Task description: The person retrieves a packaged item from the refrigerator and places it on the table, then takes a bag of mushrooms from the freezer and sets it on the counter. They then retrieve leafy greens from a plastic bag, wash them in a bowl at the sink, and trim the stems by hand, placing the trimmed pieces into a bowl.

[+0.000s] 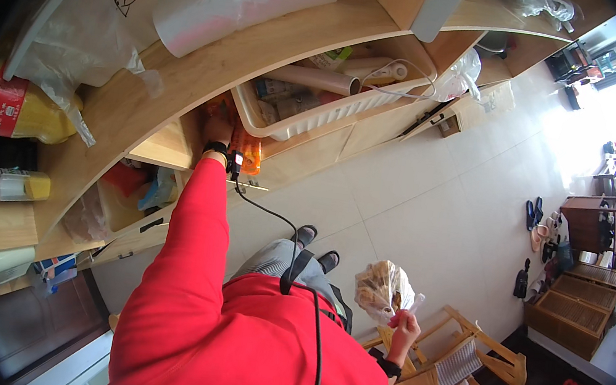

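My left hand [218, 132] reaches into a shadowed cubby of the wooden shelf unit [167, 143]. Its fingers are in the dark, so I cannot tell whether they hold anything. Right beside it lies an orange packet [248, 150], partly over the cubby's edge. Out over the floor, my right hand [405, 328] grips the gathered neck of a clear plastic bag [383, 291] with brownish contents. What exactly the bag contains is not clear.
A white plastic basket [316, 127] with a cardboard tube and packets stands beside the cubby. Above lies a large roll of plastic film [244, 3]. A folding wooden chair [457, 364] is close to my right hand. A black cable [318, 344] runs down my front.
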`<state>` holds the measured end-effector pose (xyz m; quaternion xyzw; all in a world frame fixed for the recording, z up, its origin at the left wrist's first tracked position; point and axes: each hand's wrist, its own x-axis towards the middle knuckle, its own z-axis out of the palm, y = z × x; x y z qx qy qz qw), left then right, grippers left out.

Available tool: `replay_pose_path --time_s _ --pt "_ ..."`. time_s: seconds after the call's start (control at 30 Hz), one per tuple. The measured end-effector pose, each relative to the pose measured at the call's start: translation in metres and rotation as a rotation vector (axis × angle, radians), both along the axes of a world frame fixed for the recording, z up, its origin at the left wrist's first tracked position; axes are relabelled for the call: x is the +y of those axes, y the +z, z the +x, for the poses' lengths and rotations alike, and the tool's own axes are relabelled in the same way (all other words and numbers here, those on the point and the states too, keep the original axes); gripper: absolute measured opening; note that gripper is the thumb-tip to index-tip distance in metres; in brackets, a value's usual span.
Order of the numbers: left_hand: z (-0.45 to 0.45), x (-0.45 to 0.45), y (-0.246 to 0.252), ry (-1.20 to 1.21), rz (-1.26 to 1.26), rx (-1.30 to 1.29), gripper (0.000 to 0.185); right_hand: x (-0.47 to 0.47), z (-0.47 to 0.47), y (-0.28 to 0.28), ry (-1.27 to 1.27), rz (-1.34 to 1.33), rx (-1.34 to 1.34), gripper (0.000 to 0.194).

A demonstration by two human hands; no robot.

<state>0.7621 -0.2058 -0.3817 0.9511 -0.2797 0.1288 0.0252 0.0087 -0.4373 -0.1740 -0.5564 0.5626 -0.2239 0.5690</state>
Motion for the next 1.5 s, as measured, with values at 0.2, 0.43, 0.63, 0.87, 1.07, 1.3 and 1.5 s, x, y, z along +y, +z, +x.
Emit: replay_pose_path --time_s 0.2,0.43,0.63,0.87,1.07,1.3,1.5 --pt "-0.034 -0.007 0.048 0.318 -0.069 0.270 0.034 -0.009 0.011 0.002 0.040 -0.039 -0.030 0.022" --pt "-0.018 -0.012 0.057 0.205 0.383 0.379 0.033 -0.012 0.018 -0.004 0.081 0.006 -0.024 0.023" --pt "-0.028 -0.019 0.054 0.038 1.313 -0.017 0.041 -0.010 0.015 -0.005 0.110 0.005 0.011 0.024" --pt "-0.013 -0.022 0.053 0.059 0.963 0.221 0.046 -0.009 0.002 -0.006 0.087 0.026 0.017 0.023" --pt "-0.021 -0.032 0.084 0.352 0.104 0.587 0.056 -0.013 -0.004 -0.006 0.094 0.034 0.009 0.024" --pt "-0.025 -0.036 0.157 0.572 -0.296 0.575 0.042 -0.022 0.000 -0.009 0.171 -0.028 0.022 0.023" --pt "-0.072 -0.023 0.183 0.564 -1.078 0.424 0.026 -0.026 -0.001 -0.018 0.190 -0.079 0.027 0.023"
